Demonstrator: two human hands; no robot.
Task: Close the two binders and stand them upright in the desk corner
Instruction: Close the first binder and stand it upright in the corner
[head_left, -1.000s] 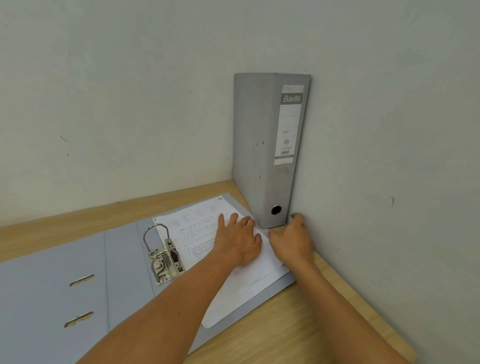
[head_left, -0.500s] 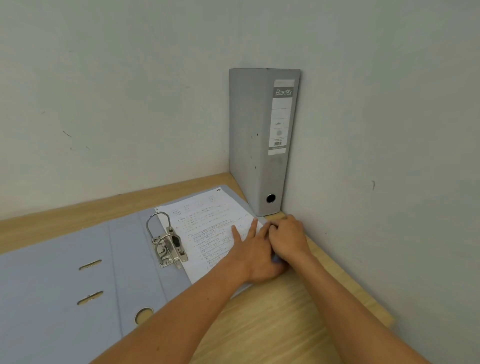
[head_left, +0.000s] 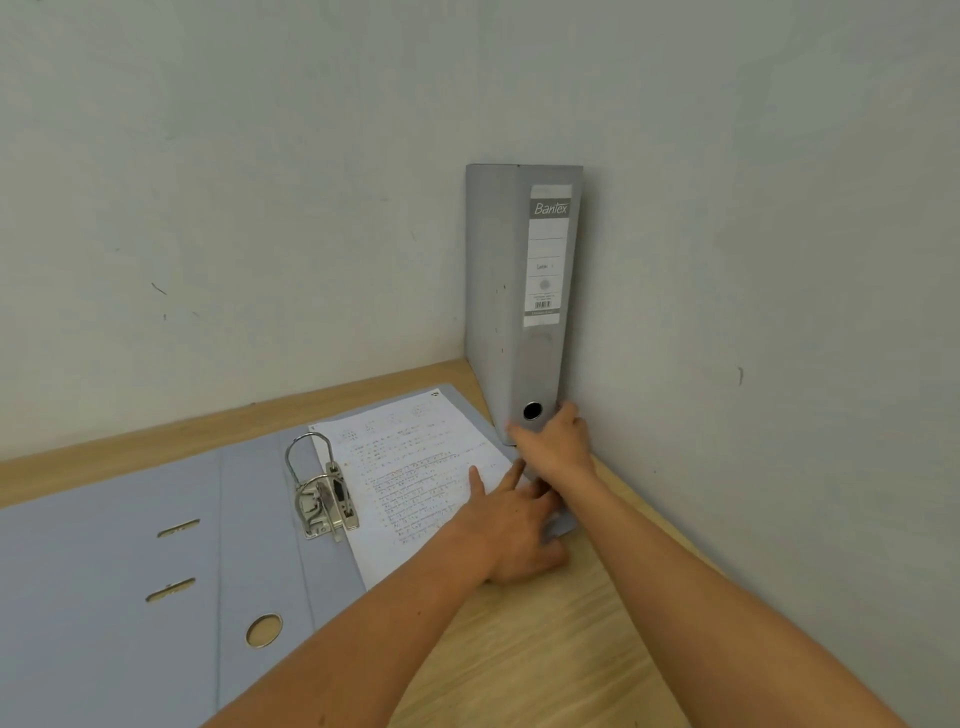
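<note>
A grey closed binder (head_left: 519, 291) stands upright in the desk corner, spine towards me, against the right wall. A blue binder (head_left: 130, 561) lies open and flat on the desk, its metal ring mechanism (head_left: 322, 493) up and a printed sheet (head_left: 415, 467) on its right half. My right hand (head_left: 558, 441) rests against the foot of the grey binder's spine, fingers spread on it. My left hand (head_left: 511, 525) lies on the sheet at the open binder's right edge, thumb tucked under the blue cover's edge.
The wooden desk (head_left: 545, 649) meets pale walls (head_left: 260, 182) at the back and right. Bare wood lies in front of the open binder and along the right wall.
My right hand has moved from the open binder's edge up to the base of the grey binder. My left hand stayed at that edge of the blue cover.
</note>
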